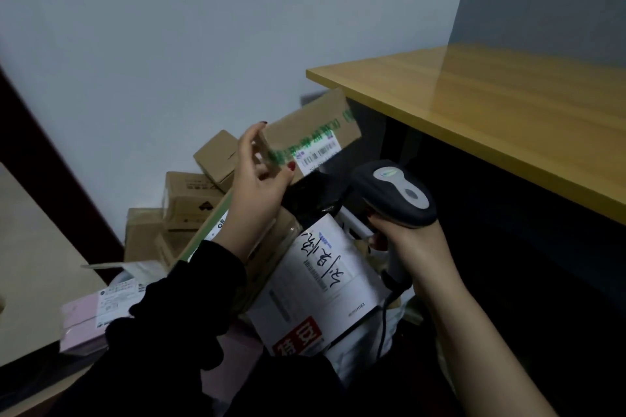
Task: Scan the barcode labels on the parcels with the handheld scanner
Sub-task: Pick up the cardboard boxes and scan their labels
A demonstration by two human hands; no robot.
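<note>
Grey wall [169, 27] — box [315, 132], scanner [396, 193] aloft

The left hand [262, 193] lifts a cardboard parcel [310, 135] above the heap, left of the desk [491, 112]; the handheld scanner [394, 193] in the right hand [403, 237] sits just right, below its barcode label [320, 154].

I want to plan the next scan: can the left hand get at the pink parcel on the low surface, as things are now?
Probably not at once: the left hand is holding up a cardboard box. The pink parcel lies uncovered beside the forearm, so the way looks free.
</note>
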